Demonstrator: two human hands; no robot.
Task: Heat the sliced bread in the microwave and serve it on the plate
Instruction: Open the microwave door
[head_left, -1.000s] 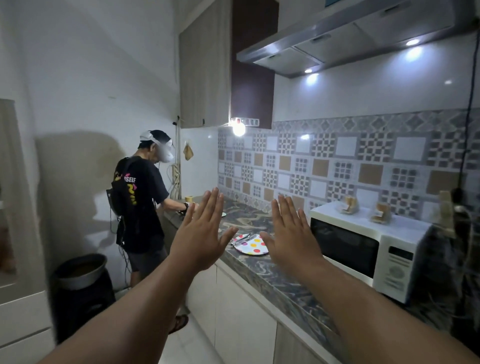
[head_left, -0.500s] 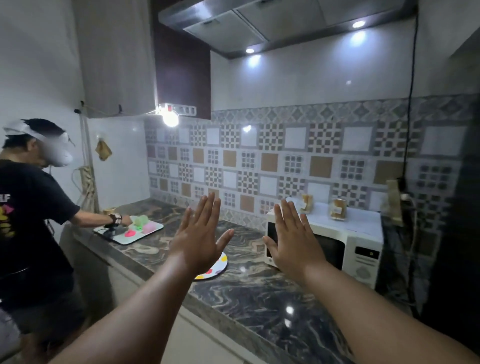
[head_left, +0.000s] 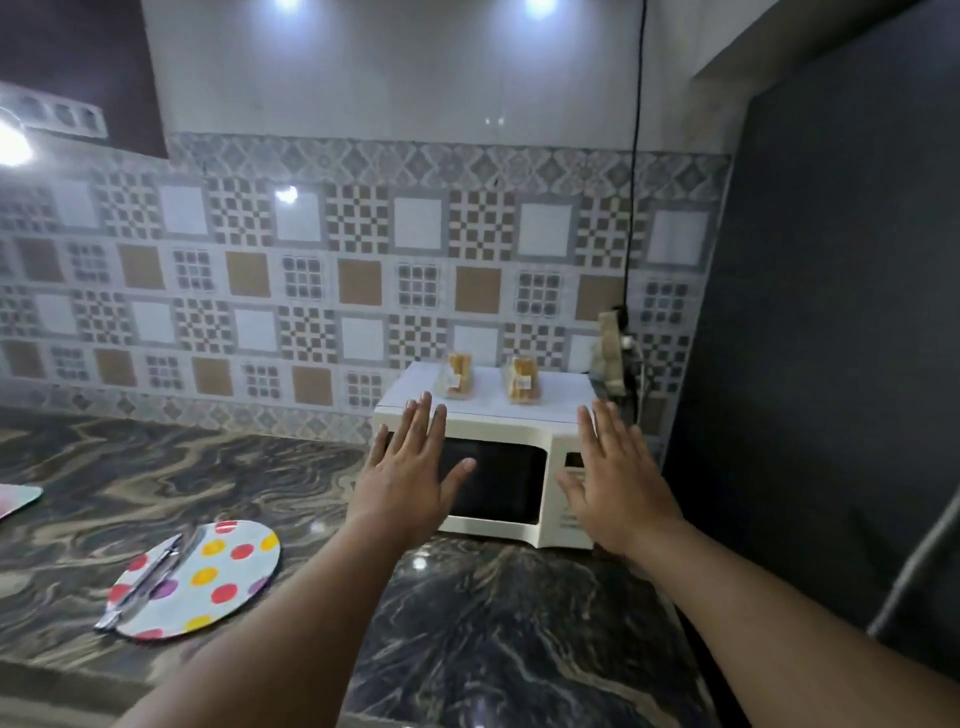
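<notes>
Head view: both hands are held up flat with fingers spread, palms facing away, and nothing is grasped in either. The left hand (head_left: 410, 480) is seen in front of the dark glass door of the white microwave oven (head_left: 501, 470), covering the door's left part; the right hand (head_left: 615, 486) is seen in front of the control panel at the oven's right end. Whether either palm touches the oven cannot be told. The oven door is shut.

On the flat white top of the oven two clear-wrapped packs of sliced bread are stood upright, apart from each other: the left bread pack (head_left: 457, 375) just beyond the left hand's fingertips, the right bread pack (head_left: 523, 381) nearer the middle of the top.

The oven is set on a dark marbled stone countertop (head_left: 493, 623), against a patterned tile backsplash (head_left: 311, 291). To the left on the counter, well apart from the oven, a round white plate with coloured polka dots (head_left: 218, 577) is laid flat, and metal cutlery (head_left: 148, 582), blurred, is laid across its left part with one end over the rim. A black cable (head_left: 635, 156) is hung down the wall behind the oven's right corner. A dark flat panel (head_left: 831, 364) fills the right side.
</notes>
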